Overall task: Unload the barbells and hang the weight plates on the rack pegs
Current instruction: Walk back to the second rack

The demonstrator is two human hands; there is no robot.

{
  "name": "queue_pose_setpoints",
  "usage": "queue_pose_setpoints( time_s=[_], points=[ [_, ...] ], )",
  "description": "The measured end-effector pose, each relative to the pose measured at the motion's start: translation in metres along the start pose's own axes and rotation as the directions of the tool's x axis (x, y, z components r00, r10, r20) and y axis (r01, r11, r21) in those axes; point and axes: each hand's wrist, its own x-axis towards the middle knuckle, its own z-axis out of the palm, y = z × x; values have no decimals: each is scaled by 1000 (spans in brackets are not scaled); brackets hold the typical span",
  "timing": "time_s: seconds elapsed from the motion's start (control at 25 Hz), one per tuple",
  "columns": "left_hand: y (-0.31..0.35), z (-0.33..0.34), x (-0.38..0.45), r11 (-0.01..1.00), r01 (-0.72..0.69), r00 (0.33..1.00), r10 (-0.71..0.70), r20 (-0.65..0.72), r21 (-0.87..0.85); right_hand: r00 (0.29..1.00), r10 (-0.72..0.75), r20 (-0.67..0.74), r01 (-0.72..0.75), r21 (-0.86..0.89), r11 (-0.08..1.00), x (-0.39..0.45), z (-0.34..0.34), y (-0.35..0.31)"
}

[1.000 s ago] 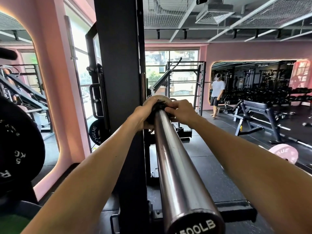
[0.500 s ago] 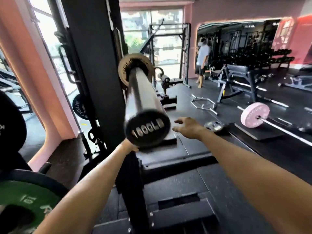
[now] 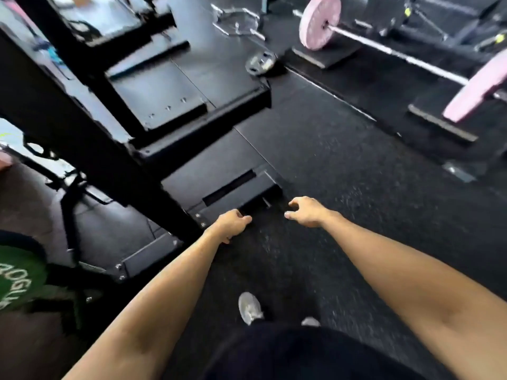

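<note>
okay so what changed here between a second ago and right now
Both hands let go of the barbell sleeve they gripped a second ago. The view swung down to the floor, and the bar is out of frame. The left hand and right hand now hang empty. The pink plate stays on its floor barbell.

The floor (image 3: 343, 165) is black rubber flecked with fine pale speckles. The rack frame (image 3: 82, 127) and its base plates are matte black, dotted with small silver bolt heads. At the left edge a green weight plate (image 3: 16, 275) carries white lettering. Two pale pink plates (image 3: 319, 21) sit on a silver barbell (image 3: 397, 53) at the upper right, resting on black blocks. A small grey metal plate (image 3: 260, 63) lies on the dark platform. The shoe (image 3: 249, 307) is light grey-white, and the shorts (image 3: 301, 355) are black.
</note>
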Motion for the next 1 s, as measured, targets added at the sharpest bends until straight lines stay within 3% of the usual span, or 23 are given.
queue_pose_setpoints(
  time_s=[0.24, 0.44, 0.52, 0.6, 0.84, 1.0],
  points=[
    [34, 146, -4, 959, -59, 956, -27, 293, 278, 957, 265, 121, -277, 99, 956, -71, 64, 155],
    [41, 217, -1, 809, -276, 875, -12, 484, 519, 858, 428, 284, -472, 106, 875, -113, 98, 235],
    [59, 218, 3, 776, -348, 845, 15, 535, 527, 810, 472, 349, -525, 72, 848, -118, 99, 255],
    [77, 212, 21, 780, -349, 873, 68, 483, 520, 793, 493, 358, -551, 75, 831, -110, 92, 267],
    [131, 189, 105, 796, -337, 876, 70, 476, 503, 833, 454, 317, -516, 148, 844, -28, 24, 273],
    [204, 148, 176, 791, -363, 872, 101, 480, 492, 845, 448, 292, -501, 138, 855, 43, -54, 285]
  ],
)
